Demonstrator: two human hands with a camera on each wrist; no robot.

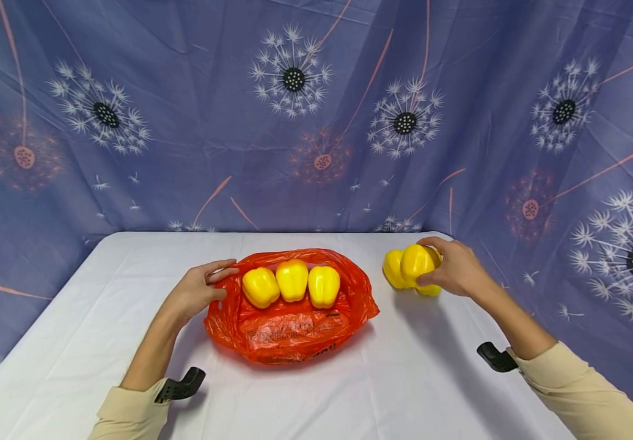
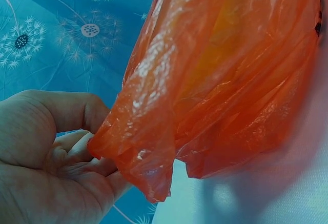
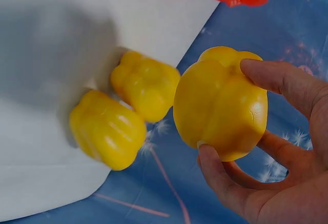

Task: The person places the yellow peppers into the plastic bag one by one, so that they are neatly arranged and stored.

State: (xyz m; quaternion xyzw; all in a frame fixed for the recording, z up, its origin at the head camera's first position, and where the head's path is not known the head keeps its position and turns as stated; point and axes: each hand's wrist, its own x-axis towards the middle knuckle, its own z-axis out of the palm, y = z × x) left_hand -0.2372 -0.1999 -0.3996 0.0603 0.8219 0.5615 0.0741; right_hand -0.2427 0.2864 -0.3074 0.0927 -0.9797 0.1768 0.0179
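At far right, we see the right hand [image 1: 456, 266] pinching a yellow pepper [image 3: 220, 106] near two more peppers [image 3: 107, 130]; the left hand [image 1: 191, 292] (gripping or not, we cannot tell) touches the red bag [image 1: 294, 330] at left.

A blue-purple fabric curtain [image 1: 206, 122], printed with white, dark-centred dandelion heads [image 1: 293, 80] and fainter pink blossoms [image 1: 322, 162], hangs behind and along both sides of a white-covered table [image 1: 360, 397] with rounded far corners.

Bright light is washing bench [image 1: 316, 403]; soft shadow [image 1: 451, 351] is stretching toward five o'clock; glare is streaking red bag [image 1: 294, 331].
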